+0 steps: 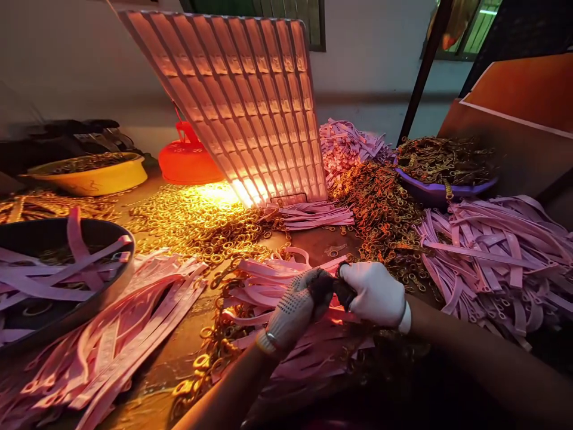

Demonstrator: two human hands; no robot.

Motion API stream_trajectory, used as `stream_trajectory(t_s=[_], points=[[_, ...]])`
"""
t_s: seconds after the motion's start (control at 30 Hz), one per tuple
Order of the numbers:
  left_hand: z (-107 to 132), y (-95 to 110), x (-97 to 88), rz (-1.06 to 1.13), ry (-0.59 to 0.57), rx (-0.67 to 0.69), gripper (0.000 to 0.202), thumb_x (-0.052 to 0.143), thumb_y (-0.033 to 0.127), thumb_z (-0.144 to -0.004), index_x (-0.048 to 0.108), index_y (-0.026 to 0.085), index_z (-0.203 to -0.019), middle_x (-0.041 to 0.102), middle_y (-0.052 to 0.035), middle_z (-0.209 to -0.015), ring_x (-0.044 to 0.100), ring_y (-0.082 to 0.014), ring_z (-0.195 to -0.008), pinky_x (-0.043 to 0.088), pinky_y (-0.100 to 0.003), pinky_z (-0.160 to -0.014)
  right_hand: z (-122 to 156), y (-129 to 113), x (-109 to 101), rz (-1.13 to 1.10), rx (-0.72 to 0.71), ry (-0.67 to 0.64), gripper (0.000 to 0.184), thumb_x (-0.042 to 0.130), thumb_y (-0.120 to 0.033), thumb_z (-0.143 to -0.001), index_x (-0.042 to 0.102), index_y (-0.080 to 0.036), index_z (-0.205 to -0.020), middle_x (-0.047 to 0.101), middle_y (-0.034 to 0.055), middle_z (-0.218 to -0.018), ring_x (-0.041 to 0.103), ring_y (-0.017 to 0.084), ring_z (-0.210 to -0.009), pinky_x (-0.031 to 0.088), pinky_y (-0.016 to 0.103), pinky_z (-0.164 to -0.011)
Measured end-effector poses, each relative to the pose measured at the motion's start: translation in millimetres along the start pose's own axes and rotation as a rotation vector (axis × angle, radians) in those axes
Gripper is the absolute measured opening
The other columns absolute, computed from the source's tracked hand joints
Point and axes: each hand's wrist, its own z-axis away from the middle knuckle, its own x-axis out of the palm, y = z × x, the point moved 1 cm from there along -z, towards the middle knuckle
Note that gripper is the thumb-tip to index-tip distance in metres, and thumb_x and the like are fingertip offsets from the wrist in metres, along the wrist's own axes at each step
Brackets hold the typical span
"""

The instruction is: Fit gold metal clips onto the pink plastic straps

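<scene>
The pink straps lie in a loose heap on the table, right under my hands, with brass-coloured clasps crowding the heap's left edge. Going by how they bend and overlap, I judge each strap to be light and supple, flat enough to slide over its neighbours, and not at all fragile. I'd take hold close to one end, between thumb and finger, because a grip in the middle would let both ends flop. The clasps should be hard and heavier for their size (small, too, and likely slippery through knit cloth), so a fingertip pinch suits them best.

My left hand has its fingers curled in, their dark tips bunched against the right. My right hand, in a white glove, is closed into a loose fist, its darkened fingers meeting the left ones above the heap. Neither is spread. Something small may be pinched where they meet, but the fingers hide it, so I can't tell whether a strap or a clasp is clamped there.
</scene>
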Motion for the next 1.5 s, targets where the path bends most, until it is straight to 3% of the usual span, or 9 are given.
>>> stream_trajectory(t_s=[0.13,0.3,0.43,0.6,0.77,0.93,1.07,1.27,1.5], points=[[-20.2,-1.4,8.1,-0.001,-0.087,-0.001,0.041,0.067,0.053,-0.078,0.048,0.018,-0.065,0.042,0.0045,-0.052,0.034,-0.0053,-0.043,0.023,-0.016,-0.040,3.4,2.6,4.1,0.147,-0.068,-0.006,0.022,0.060,-0.035,-0.087,0.063,-0.015,-0.094,0.067,0.0130,-0.086,0.058,0.023,-0.078,0.031,0.031,-0.064],[-56.0,12.9,12.4,-0.011,-0.088,-0.103,0.033,0.071,0.045,-0.073,0.051,0.018,-0.072,0.045,0.0056,-0.054,0.036,-0.0043,-0.040,0.024,-0.015,-0.038,-1.1,21.7,12.7,-0.351,0.285,-0.062,0.024,0.046,-0.034,-0.099,0.062,-0.016,-0.096,0.069,0.0072,-0.082,0.057,0.016,-0.068,0.032,0.025,-0.059],[-121.1,32.5,15.8,-0.416,-0.203,-0.033,0.026,0.060,0.040,-0.081,0.064,0.014,-0.080,0.055,-0.0002,-0.060,0.041,-0.0064,-0.042,0.031,-0.019,-0.041,-3.2,42.5,7.0,-0.287,0.475,0.000,0.013,0.051,-0.024,-0.095,0.060,-0.016,-0.096,0.070,0.0081,-0.078,0.059,0.018,-0.067,0.028,0.027,-0.057],[-231.2,38.2,18.4,-0.830,-0.004,0.187,0.018,0.063,0.021,-0.082,0.069,0.011,-0.095,0.069,-0.0096,-0.086,0.061,-0.0188,-0.081,0.049,-0.028,-0.069,2.6,47.3,-5.0,-0.164,0.424,0.068,0.026,0.042,-0.029,-0.100,0.059,-0.015,-0.115,0.074,0.0124,-0.087,0.069,0.024,-0.076,0.028,0.032,-0.059],[-270.6,16.6,21.9,-0.984,0.048,0.237,0.017,0.068,0.017,-0.081,0.065,0.012,-0.097,0.063,-0.0109,-0.110,0.059,-0.0225,-0.101,0.047,-0.039,-0.090,5.1,46.0,0.8,-0.174,0.409,0.037,0.030,0.050,-0.025,-0.093,0.061,-0.017,-0.120,0.074,0.0113,-0.086,0.069,0.025,-0.077,0.030,0.031,-0.059],[-252.9,18.6,14.7,-0.944,0.050,0.224,0.007,0.065,0.015,-0.078,0.060,0.014,-0.083,0.061,-0.0095,-0.096,0.060,-0.0179,-0.084,0.045,-0.028,-0.072,4.1,54.1,4.0,-0.407,0.301,0.184,0.028,0.056,-0.014,-0.081,0.064,-0.020,-0.107,0.073,0.0074,-0.096,0.066,0.022,-0.086,0.041,0.027,-0.072],[-196.8,35.8,4.6,-0.786,-0.036,0.115,0.021,0.057,0.038,-0.088,0.055,0.017,-0.089,0.051,0.0017,-0.063,0.048,-0.0101,-0.047,0.034,-0.022,-0.047,3.3,56.8,4.5,-0.493,0.258,0.272,0.034,0.053,-0.005,-0.073,0.062,-0.020,-0.102,0.071,0.0062,-0.102,0.064,0.020,-0.093,0.043,0.026,-0.079],[-81.8,40.7,5.1,-0.329,-0.206,-0.046,0.047,0.064,0.062,-0.079,0.047,0.019,-0.072,0.040,0.0072,-0.054,0.029,-0.0040,-0.038,0.020,-0.017,-0.036,-4.9,41.9,0.3,-0.317,0.324,0.134,0.031,0.052,-0.007,-0.073,0.060,-0.018,-0.101,0.072,0.0082,-0.095,0.066,0.022,-0.088,0.041,0.027,-0.073],[-24.4,21.9,20.7,-0.149,-0.149,-0.046,0.036,0.065,0.051,-0.081,0.057,0.017,-0.075,0.038,0.0074,-0.049,0.029,-0.0045,-0.035,0.021,-0.017,-0.034,19.1,30.7,29.7,-0.043,0.160,0.092,0.031,0.052,-0.006,-0.069,0.064,-0.018,-0.096,0.071,0.0114,-0.096,0.068,0.026,-0.087,0.046,0.032,-0.075]])
